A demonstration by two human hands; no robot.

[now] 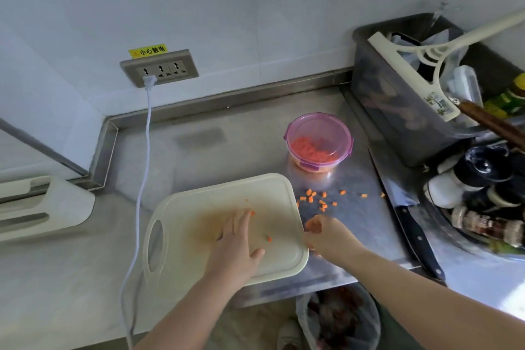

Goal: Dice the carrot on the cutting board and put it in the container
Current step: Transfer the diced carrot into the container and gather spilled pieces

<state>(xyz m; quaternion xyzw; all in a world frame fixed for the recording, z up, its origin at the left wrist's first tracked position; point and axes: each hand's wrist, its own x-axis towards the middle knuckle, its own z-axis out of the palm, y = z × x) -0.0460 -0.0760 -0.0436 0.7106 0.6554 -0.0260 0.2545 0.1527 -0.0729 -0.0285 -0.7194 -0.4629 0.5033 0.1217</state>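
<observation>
A cream cutting board (199,207) lies on the steel counter with an orange stain and a few carrot cubes (269,239) left on it. My left hand (238,241) lies flat on the board, fingers straight, its fingertips by a cube. My right hand (324,231) is cupped at the board's right edge, with orange carrot pieces in its curled fingers. Several diced carrot bits (318,199) are scattered on the counter to the right of the board. A round pink container (319,140) behind them holds diced carrot.
A black-handled knife (412,233) lies on the counter to the right. A grey bin (397,99) with a squeegee and a basin of bottles (483,207) crowd the right side. A white cable (143,165) hangs from the wall socket (159,68). A trash bin (338,318) stands below.
</observation>
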